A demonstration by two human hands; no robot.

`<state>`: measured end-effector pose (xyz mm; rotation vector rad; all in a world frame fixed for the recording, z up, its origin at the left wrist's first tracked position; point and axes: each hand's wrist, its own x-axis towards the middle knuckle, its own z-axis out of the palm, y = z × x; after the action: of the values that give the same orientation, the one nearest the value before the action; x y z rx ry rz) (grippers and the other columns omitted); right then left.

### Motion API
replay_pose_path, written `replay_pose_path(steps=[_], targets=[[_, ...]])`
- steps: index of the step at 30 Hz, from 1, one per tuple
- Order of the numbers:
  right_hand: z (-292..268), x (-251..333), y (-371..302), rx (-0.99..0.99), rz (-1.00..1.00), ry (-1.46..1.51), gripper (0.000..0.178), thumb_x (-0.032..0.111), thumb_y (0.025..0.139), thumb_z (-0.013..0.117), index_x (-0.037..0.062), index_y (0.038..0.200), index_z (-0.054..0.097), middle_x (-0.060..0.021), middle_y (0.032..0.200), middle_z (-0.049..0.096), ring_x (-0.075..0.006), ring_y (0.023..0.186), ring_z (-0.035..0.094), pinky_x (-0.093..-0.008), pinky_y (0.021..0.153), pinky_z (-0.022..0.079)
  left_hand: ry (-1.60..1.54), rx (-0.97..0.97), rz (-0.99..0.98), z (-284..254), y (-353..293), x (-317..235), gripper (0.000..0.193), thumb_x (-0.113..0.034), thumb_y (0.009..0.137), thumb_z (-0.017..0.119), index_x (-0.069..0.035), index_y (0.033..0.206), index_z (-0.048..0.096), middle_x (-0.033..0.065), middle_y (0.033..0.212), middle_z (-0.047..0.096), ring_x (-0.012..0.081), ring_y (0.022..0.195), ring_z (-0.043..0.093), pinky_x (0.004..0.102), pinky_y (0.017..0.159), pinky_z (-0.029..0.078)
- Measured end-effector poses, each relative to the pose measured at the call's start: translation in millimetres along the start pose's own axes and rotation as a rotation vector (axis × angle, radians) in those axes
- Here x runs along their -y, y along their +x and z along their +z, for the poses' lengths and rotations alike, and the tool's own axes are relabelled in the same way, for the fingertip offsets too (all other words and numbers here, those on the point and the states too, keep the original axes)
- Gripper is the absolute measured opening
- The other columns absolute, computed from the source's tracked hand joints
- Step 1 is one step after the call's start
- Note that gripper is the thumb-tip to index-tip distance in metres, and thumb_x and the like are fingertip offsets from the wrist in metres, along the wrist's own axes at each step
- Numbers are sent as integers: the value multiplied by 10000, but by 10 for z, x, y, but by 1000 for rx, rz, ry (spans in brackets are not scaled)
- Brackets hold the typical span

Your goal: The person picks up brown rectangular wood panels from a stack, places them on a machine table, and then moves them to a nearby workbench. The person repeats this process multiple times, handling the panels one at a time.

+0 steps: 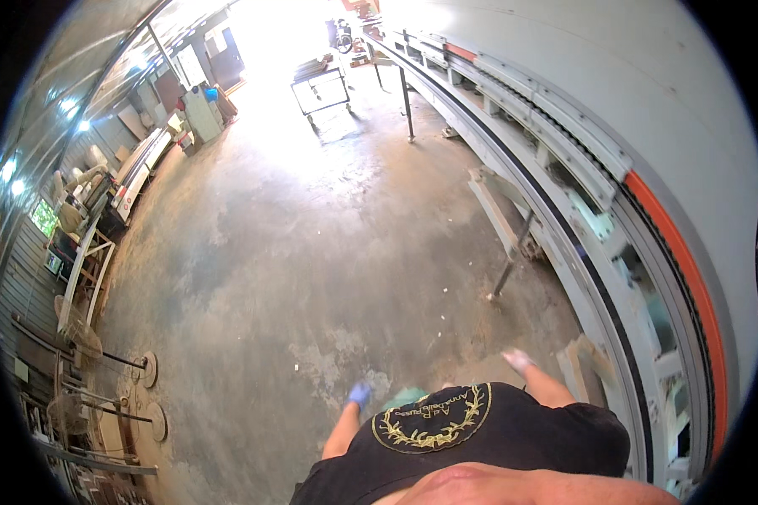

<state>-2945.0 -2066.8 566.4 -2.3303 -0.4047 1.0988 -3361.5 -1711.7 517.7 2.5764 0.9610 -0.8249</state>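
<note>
My left hand (360, 394), in a blue glove, hangs low beside my dark shirt (497, 429). Its fingers are too small and blurred to read, and no object shows in it. On the other side my right hand (519, 361), which looks pale, as if in a thin whitish glove, reaches out from my body with its fingers loosely extended and nothing visible in them. It is nearest to the grey leg frame of the long machine (581, 252). A pale green shape (406, 397) pokes out past my shirt front; its kind is unclear.
The long machine's rail, with an orange strip (678, 231), runs along my right. Its support leg (511, 257) juts onto the concrete floor (312, 252). A wheeled metal cart (320, 91) stands ahead. Pedestal fans (80, 337) and stacked materials (84, 202) line the left wall.
</note>
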Motion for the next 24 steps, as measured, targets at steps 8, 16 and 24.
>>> replay_pose_path(steps=[8, 16, 24], targets=[[-969, 4989, 2630, -3, -851, 92, 328, 260, 854, 538, 57, 1109, 574, -119, 1068, 616, -219, 994, 583, -306, 857, 442, -684, 260, -387, -966, 1888, 468, 493, -419, 833, 511, -12, 1111, 549, 213, 1140, 554, 333, 1070, 523, 391, 888, 419], [-1326, 3817, 4197, 406, 261, -497, 483, 470, 822, 443, 129, 1131, 593, -107, 1206, 548, -306, 1126, 495, -397, 908, 389, -831, -306, -182, -3716, 5202, 1611, 505, -421, 839, 509, -30, 1158, 536, 179, 1177, 549, 304, 1107, 509, 365, 909, 412], [-2084, 2477, 6512, -7, -257, -673, 348, 330, 761, 496, 24, 866, 623, -149, 866, 627, -349, 808, 602, -436, 717, 472, -1341, -603, 21, -6968, 8924, 771, 420, -340, 817, 598, -19, 1085, 563, 100, 960, 627, 184, 851, 562, 316, 769, 451]])
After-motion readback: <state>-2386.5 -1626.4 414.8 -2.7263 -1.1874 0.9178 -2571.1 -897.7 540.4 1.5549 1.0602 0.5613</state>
